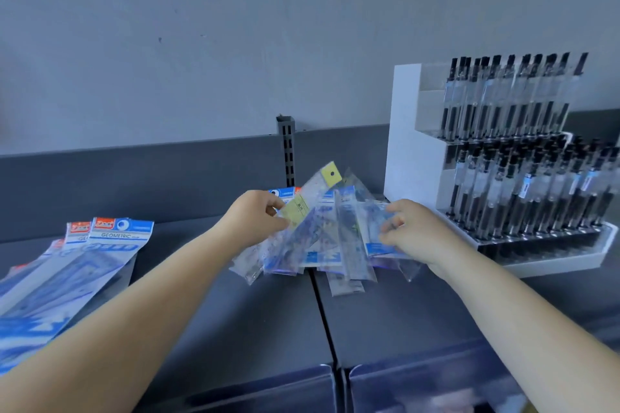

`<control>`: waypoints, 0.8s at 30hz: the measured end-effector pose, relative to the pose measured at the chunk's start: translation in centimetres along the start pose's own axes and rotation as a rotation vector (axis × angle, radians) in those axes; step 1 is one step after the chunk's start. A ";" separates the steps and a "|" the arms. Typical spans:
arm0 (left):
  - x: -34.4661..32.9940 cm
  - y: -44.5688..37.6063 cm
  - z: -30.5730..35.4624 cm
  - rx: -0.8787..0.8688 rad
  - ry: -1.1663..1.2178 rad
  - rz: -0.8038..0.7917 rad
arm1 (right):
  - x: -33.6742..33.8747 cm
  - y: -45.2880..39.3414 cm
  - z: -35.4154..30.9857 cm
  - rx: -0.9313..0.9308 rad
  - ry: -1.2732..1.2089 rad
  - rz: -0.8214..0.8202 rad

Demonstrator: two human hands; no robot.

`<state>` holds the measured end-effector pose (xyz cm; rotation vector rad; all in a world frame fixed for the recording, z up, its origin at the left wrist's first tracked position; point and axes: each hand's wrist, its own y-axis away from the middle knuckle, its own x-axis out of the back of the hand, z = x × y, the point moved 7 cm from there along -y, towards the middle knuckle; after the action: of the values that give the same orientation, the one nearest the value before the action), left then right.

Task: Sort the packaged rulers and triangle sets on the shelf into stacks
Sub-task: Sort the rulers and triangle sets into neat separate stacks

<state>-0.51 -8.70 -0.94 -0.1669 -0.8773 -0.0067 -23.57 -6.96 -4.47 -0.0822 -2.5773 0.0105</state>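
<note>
A loose pile of clear packaged rulers and triangle sets (330, 245) lies fanned out at the middle of the dark shelf (235, 318). My left hand (255, 218) pinches a ruler pack with a yellow header (313, 198) at the pile's left side. On the pile's right side my right hand (411, 233) grips a blue-printed pack (377, 228). A stack of larger blue and white geometric set packs (67, 271) lies at the far left of the shelf.
A white tiered display rack (412, 151) full of black pens stands close to the right of the pile. A slotted metal upright (287, 151) rises behind the pile against the shelf's back panel. The shelf's front edge runs along the bottom.
</note>
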 end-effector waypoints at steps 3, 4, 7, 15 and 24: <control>1.6 1.3 -0.3 0.076 0.186 0.048 | 0.3 1.0 -1.7 0.106 -0.114 0.066; 2.1 1.9 -0.6 0.109 0.283 0.059 | 0.2 1.5 -2.4 0.131 -0.195 0.071; 3.1 4.1 -1.4 0.200 0.575 0.100 | -1.1 3.0 -4.5 0.167 -0.426 0.031; 6.6 10.6 -5.6 0.244 0.703 0.207 | -9.4 6.6 -8.9 0.173 -0.692 -0.237; 14.1 20.0 -12.5 0.261 0.689 0.331 | -18.5 11.4 -14.7 0.242 -0.757 -0.523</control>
<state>19.53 10.12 -0.81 -0.0542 -0.1513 0.3398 0.51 3.18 -2.21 0.8324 -3.2272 0.1898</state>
